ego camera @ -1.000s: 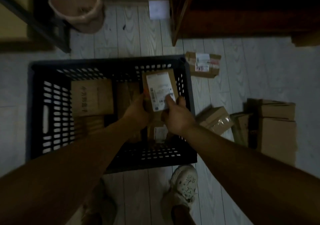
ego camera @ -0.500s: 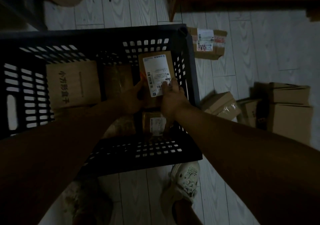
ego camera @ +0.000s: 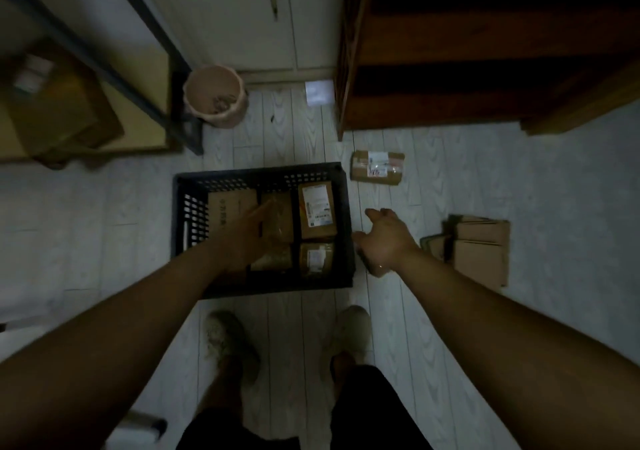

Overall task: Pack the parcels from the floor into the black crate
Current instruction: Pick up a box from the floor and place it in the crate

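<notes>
**Head view. Items as I log them from the remote station.**

1. black crate (ego camera: 256, 171): slotted walls. It stands on the pale plank floor (ego camera: 104, 224), just ahead of the person's shoes (ego camera: 230, 338).
2. labelled parcel (ego camera: 317, 212): lies flat in the crate's far right corner. A white shipping label with barcode-like lines faces up. The print is too small for me to read.
3. small-label parcel (ego camera: 316, 259): in the crate's near right corner, just in front of item 2. It carries a smaller white label that I cannot read.
4. printed parcel (ego camera: 227, 203): at the far left inside the crate. Dark characters run along its top. They are blurred and partly covered by the left arm, so I cannot make them out.
5. middle parcels (ego camera: 280, 217): plain brown parcels that fill the strip between items 2–4.
6. left grip (ego camera: 242, 238): over the crate's middle with fingers straight, holding nothing. It is motion-blurred.
7. right grip (ego camera: 384, 238): outside the crate, just beside its right wall and above the floor. The fingers are loosely curled and it holds nothing.
8. taped parcel (ego camera: 377, 168): on the floor near the crate's far right corner. It has a white label with red marks that I cannot read.
9. carton stack (ego camera: 479, 255): plain brown cartons on the floor, well to the right of the crate.
10. Surroundings: a pink bin (ego camera: 214, 96) and a wooden shelf unit (ego camera: 485, 68), with a white square (ego camera: 318, 92) on the floor between them.
</notes>
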`<act>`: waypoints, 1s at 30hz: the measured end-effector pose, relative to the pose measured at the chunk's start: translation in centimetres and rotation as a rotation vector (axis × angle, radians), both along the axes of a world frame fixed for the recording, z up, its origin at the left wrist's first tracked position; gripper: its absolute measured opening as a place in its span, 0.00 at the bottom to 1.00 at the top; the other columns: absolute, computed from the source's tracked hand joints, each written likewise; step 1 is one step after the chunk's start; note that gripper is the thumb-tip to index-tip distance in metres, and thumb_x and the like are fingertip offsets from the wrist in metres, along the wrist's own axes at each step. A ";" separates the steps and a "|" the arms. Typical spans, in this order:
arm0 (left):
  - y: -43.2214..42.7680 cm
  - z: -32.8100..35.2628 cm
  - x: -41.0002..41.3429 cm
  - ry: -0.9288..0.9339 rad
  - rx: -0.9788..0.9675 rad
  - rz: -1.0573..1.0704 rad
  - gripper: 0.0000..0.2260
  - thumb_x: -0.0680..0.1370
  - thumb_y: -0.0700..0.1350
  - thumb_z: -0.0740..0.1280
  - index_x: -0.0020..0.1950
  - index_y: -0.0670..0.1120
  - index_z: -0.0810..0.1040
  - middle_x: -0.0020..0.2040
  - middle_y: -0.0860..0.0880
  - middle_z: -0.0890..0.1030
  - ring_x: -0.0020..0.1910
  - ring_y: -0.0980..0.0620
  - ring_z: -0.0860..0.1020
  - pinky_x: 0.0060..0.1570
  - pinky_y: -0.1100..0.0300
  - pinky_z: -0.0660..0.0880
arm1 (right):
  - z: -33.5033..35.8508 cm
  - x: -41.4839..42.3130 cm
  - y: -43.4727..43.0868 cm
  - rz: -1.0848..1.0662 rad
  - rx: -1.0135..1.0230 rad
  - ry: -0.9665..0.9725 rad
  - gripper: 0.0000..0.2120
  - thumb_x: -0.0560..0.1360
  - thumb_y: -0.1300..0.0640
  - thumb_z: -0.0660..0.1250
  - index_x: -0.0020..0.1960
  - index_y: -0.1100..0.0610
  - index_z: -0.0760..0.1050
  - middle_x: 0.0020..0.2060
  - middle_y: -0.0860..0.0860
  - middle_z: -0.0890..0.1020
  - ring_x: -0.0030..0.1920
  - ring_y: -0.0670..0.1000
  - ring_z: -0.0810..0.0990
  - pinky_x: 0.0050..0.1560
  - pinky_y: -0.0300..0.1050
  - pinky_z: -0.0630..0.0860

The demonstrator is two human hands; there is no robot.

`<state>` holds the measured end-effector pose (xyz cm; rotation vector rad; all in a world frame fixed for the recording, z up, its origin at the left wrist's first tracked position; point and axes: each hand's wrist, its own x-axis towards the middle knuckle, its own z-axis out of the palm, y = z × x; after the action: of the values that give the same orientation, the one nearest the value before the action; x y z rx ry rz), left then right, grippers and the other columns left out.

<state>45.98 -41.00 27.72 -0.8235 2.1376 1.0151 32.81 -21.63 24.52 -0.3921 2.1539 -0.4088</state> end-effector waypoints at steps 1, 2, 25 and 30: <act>1.2 2.9 0.5 0.016 0.035 0.035 0.31 0.80 0.45 0.61 0.77 0.46 0.47 0.77 0.45 0.55 0.74 0.47 0.57 0.62 0.70 0.56 | 2.4 0.3 1.0 0.001 -0.002 -0.004 0.32 0.78 0.46 0.61 0.77 0.56 0.56 0.75 0.58 0.56 0.74 0.58 0.58 0.72 0.47 0.58; 2.2 5.3 1.1 0.052 0.033 0.040 0.30 0.80 0.43 0.61 0.77 0.46 0.48 0.76 0.45 0.57 0.74 0.47 0.59 0.58 0.72 0.57 | 4.6 0.5 2.0 0.001 -0.006 0.001 0.31 0.78 0.46 0.61 0.77 0.57 0.56 0.75 0.58 0.58 0.73 0.57 0.60 0.71 0.47 0.60; 16.6 21.8 3.8 0.304 -0.004 0.031 0.34 0.77 0.52 0.66 0.77 0.52 0.52 0.77 0.48 0.57 0.75 0.47 0.59 0.71 0.53 0.59 | 22.8 2.0 24.4 -0.104 0.040 0.334 0.32 0.78 0.46 0.62 0.77 0.54 0.55 0.76 0.55 0.55 0.73 0.59 0.62 0.70 0.52 0.63; 21.1 19.5 -0.6 0.247 0.042 0.186 0.31 0.78 0.48 0.65 0.77 0.51 0.54 0.73 0.44 0.64 0.69 0.45 0.68 0.65 0.52 0.68 | 20.6 -3.5 26.9 -0.015 0.047 0.265 0.32 0.78 0.47 0.63 0.77 0.54 0.55 0.76 0.56 0.57 0.73 0.59 0.62 0.71 0.51 0.62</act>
<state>45.34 -19.86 47.22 -0.9310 2.2657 1.3126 29.32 5.30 45.14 -0.4233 2.4204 -0.3278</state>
